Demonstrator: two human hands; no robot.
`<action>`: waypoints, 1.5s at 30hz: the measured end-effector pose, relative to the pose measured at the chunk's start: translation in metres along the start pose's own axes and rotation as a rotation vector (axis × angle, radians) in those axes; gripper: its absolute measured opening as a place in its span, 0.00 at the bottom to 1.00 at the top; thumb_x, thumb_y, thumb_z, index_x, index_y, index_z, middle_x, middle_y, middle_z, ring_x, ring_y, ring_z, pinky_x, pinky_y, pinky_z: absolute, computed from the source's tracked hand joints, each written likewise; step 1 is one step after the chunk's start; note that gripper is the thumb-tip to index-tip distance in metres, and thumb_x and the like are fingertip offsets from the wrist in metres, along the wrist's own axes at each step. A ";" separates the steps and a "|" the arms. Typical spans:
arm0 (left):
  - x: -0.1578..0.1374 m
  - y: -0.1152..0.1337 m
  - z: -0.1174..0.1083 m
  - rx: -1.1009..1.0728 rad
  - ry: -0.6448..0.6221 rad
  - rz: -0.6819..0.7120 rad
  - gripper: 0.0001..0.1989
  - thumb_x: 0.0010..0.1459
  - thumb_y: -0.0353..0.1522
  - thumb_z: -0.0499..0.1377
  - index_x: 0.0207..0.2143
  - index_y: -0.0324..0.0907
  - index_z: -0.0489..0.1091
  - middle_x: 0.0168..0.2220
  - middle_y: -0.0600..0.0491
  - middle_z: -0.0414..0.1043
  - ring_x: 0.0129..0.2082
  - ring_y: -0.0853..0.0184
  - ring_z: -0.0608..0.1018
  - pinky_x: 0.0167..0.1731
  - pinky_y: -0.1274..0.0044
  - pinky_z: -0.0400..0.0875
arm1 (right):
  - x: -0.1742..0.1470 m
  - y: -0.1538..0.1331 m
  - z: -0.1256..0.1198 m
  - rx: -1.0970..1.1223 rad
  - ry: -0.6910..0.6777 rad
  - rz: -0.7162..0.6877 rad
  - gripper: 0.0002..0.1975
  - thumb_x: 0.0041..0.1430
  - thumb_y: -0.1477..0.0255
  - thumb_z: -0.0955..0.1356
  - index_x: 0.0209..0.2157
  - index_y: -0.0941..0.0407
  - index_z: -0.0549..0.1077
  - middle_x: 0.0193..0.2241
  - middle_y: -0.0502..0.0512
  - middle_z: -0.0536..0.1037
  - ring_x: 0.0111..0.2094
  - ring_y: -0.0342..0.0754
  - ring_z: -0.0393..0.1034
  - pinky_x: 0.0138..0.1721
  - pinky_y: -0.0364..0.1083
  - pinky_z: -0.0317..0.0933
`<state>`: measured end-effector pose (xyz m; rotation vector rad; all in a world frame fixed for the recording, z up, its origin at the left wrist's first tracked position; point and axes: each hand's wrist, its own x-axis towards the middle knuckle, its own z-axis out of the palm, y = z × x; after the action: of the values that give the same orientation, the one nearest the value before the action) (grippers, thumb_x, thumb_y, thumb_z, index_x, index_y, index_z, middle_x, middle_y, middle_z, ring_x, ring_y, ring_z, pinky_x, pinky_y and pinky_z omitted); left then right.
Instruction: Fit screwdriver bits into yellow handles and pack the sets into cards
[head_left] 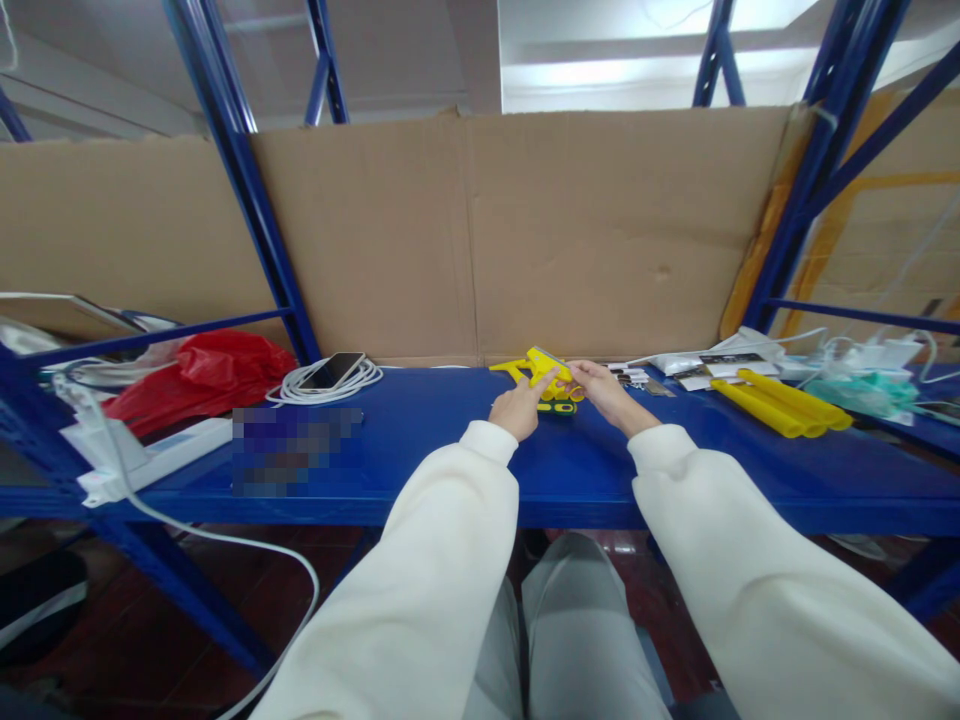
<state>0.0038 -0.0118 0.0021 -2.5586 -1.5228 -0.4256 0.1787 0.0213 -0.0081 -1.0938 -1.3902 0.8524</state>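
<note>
Just above the blue shelf top, both hands are on a bright yellow plastic part (547, 366) with a T-shaped end pointing left. My left hand (516, 408) grips it from the lower left, its index finger laid along the piece. At the right end, the fingers of my right hand (600, 389) are pinched against the same part. Whether they also hold something small is hidden. Directly beneath, a green-and-black handle (556, 408) lies on the shelf, partly covered by the yellow part.
Yellow tubes (780, 402) lie to the right, before white packets (724, 362) and a green plastic bag (862, 393). Small metal pieces (637, 378) sit near my right hand. Leftward are a phone (335, 370) on a coiled white cable (300, 386) and a red bag (217, 370). Cardboard (600, 230) stands behind.
</note>
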 end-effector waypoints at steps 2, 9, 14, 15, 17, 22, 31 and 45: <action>0.001 0.000 0.000 0.002 0.003 0.003 0.36 0.61 0.24 0.48 0.70 0.54 0.43 0.53 0.40 0.64 0.45 0.54 0.79 0.44 0.65 0.72 | 0.000 0.002 0.000 -0.006 -0.013 -0.021 0.13 0.56 0.61 0.67 0.35 0.56 0.71 0.28 0.53 0.78 0.29 0.43 0.70 0.31 0.42 0.60; 0.002 0.001 -0.001 0.023 0.001 -0.010 0.35 0.62 0.25 0.47 0.69 0.55 0.44 0.51 0.41 0.66 0.44 0.54 0.79 0.43 0.65 0.72 | -0.002 0.001 -0.003 0.047 -0.055 -0.038 0.16 0.50 0.59 0.71 0.35 0.55 0.70 0.27 0.51 0.78 0.27 0.42 0.69 0.31 0.42 0.61; 0.002 0.003 -0.003 0.045 -0.008 -0.017 0.34 0.62 0.25 0.47 0.69 0.53 0.47 0.49 0.41 0.68 0.44 0.54 0.79 0.44 0.65 0.72 | -0.004 0.000 -0.003 0.073 -0.055 -0.016 0.13 0.51 0.63 0.71 0.34 0.56 0.70 0.26 0.50 0.78 0.24 0.40 0.67 0.30 0.41 0.60; 0.002 0.003 -0.003 0.043 -0.006 -0.018 0.34 0.62 0.25 0.47 0.69 0.53 0.48 0.49 0.41 0.68 0.45 0.54 0.79 0.44 0.65 0.72 | -0.005 -0.001 -0.003 0.067 -0.057 -0.014 0.13 0.51 0.63 0.71 0.34 0.56 0.71 0.26 0.50 0.78 0.24 0.40 0.67 0.30 0.41 0.60; 0.002 0.003 -0.004 0.027 0.003 -0.025 0.34 0.62 0.25 0.47 0.68 0.54 0.49 0.49 0.41 0.69 0.44 0.55 0.79 0.45 0.66 0.72 | -0.005 -0.001 -0.002 0.053 -0.059 -0.015 0.14 0.51 0.62 0.71 0.35 0.56 0.71 0.27 0.51 0.78 0.25 0.41 0.68 0.29 0.41 0.61; 0.006 0.002 -0.003 -0.157 0.071 -0.058 0.34 0.61 0.25 0.49 0.68 0.53 0.49 0.51 0.42 0.69 0.47 0.55 0.78 0.47 0.66 0.70 | 0.004 0.000 -0.010 0.030 -0.014 -0.025 0.16 0.57 0.56 0.67 0.33 0.56 0.72 0.30 0.55 0.79 0.27 0.43 0.71 0.30 0.42 0.63; 0.007 0.004 -0.008 -1.239 -0.008 -0.219 0.39 0.59 0.24 0.49 0.70 0.50 0.39 0.29 0.56 0.67 0.16 0.75 0.66 0.20 0.80 0.67 | 0.011 0.023 -0.085 -1.014 0.508 0.261 0.16 0.52 0.77 0.66 0.43 0.59 0.78 0.47 0.71 0.76 0.52 0.63 0.69 0.50 0.59 0.62; 0.007 -0.002 -0.015 -1.637 -0.275 -0.281 0.41 0.59 0.23 0.51 0.69 0.55 0.36 0.25 0.62 0.59 0.14 0.78 0.61 0.16 0.85 0.58 | 0.006 0.041 -0.101 -1.238 0.377 0.317 0.20 0.56 0.75 0.63 0.50 0.57 0.75 0.52 0.70 0.69 0.56 0.63 0.62 0.52 0.62 0.58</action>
<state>0.0022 -0.0088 0.0181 -3.4074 -2.0868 -2.1905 0.2848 0.0307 -0.0325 -2.3027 -1.3964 -0.1483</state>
